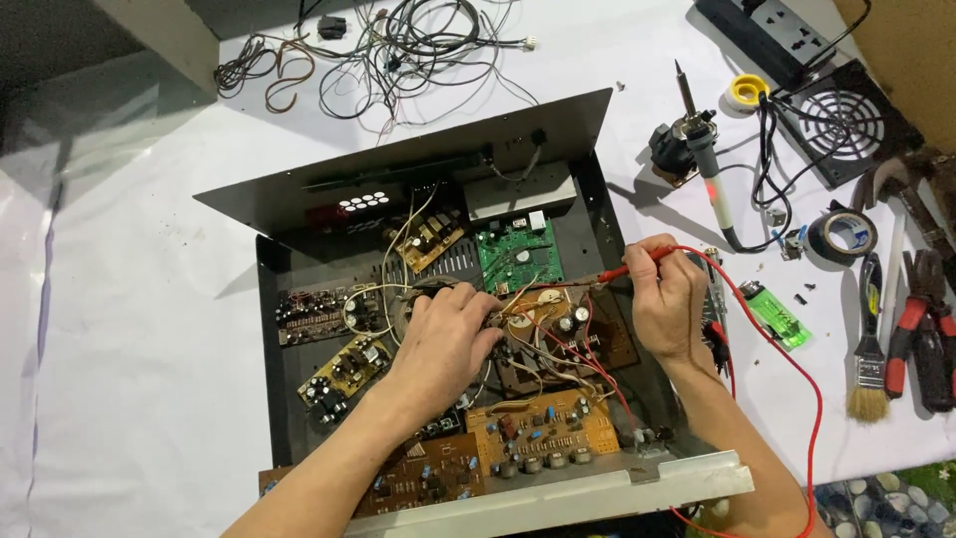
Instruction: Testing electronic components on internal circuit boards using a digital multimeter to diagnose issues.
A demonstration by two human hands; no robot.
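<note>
**Probing the open chassis**

From where I sit, I look straight down on a white table (129, 329). At the far left of the open black chassis (267, 329) lie two small boards: a dark one (314, 311) and, below it, a tan board (347, 371) studded with capacitors.

My left hand (443, 344) rests over the middle of the chassis, fingers curled down close together onto the wires and parts there; I cannot tell whether they pinch anything, because the knuckles hide the tips. Under my forearm sits a brown board (423, 476), and beside it an orange board (543, 428) near the front rail (597, 488).

Further back stand a yellow board (430, 239) and a green board (518, 254), with the lid (418, 164) tilted up behind them. A tangle of loose wires (398, 50) lies beyond on the table.

My right hand (669, 309) is closed around a red probe (642, 261), held like a pen, its tip pointing left and touching down near the round parts at the chassis centre. Its red lead (797, 369) loops off to the right and down.

Right of the chassis I see a soldering iron (702, 149) in its stand, a green lighter (775, 314), a tape roll (846, 234), a brush (869, 369) and red-handled pliers (911, 339).
</note>
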